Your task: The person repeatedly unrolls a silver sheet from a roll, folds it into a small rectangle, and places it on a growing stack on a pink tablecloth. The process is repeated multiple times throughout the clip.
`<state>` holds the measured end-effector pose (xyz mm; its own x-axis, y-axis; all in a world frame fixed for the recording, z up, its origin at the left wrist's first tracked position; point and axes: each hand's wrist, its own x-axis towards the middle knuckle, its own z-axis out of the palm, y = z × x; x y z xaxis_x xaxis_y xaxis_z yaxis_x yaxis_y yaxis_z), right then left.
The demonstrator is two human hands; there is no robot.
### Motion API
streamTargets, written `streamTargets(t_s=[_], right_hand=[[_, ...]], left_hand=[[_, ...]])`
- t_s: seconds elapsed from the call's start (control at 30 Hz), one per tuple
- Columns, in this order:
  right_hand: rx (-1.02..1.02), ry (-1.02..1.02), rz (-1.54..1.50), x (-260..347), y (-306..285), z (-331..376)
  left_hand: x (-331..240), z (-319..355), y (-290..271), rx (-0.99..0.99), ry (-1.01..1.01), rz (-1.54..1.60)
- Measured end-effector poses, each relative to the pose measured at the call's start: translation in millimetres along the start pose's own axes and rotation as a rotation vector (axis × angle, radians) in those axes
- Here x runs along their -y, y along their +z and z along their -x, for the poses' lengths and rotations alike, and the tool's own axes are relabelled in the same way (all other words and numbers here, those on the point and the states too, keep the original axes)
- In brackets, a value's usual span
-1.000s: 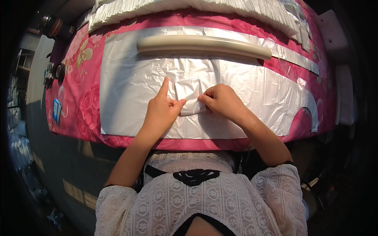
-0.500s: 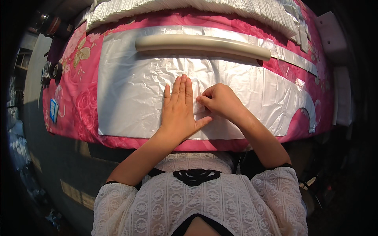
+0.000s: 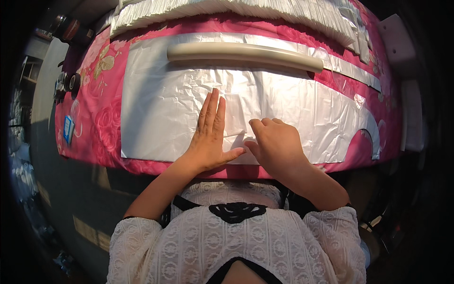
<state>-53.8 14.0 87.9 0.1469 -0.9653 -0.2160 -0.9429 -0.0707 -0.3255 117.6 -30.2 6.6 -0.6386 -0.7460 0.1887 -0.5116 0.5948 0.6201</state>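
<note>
The left hand (image 3: 210,137) lies flat, fingers straight and close together, pressing palm-down on a wide sheet of crinkled white plastic film (image 3: 165,109). That film is spread across the middle of a counter covered in a pink floral cloth (image 3: 101,118). Just to its right, the right hand (image 3: 276,144) rests knuckles-up with fingers curled under, on the same film; whether it pinches a fold cannot be told (the fingertips are tucked out of sight). The two thumbs nearly meet at the near edge of the sheet. Beyond the hands, a long cream-coloured roll (image 3: 246,54) lies crosswise on the far part of the film. Along the far edge of the counter runs a row of stacked white sheets (image 3: 265,9).
</note>
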Motion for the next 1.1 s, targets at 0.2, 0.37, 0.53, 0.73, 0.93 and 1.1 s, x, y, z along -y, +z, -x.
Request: streamTargets(t_s=[0.2,0.37,0.53,0.73,0.93,1.1], right_hand=[[-0.364,-0.442,-0.041,-7,64,-76],[-0.315,-0.24,-0.252,44,101,-62],[-0.062,-0.493,-0.608,115,130,-12],[-0.161,-0.722,-0.503,97,117,-15],[-0.026,-0.623,-0.584,-27,57,-7],[-0.475,-0.064,-1.285,-222,-31,-4]], left_hand=[[12,99,-47,-0.05,-0.665,1.167],[-3,160,-40,0.008,-1.13,1.33],[5,178,-34,-0.182,-1.22,1.395],[-11,134,-79,0.304,-0.707,0.031],[-36,82,-65,0.034,-0.337,-0.025],[-38,56,-56,0.126,-0.338,0.045]])
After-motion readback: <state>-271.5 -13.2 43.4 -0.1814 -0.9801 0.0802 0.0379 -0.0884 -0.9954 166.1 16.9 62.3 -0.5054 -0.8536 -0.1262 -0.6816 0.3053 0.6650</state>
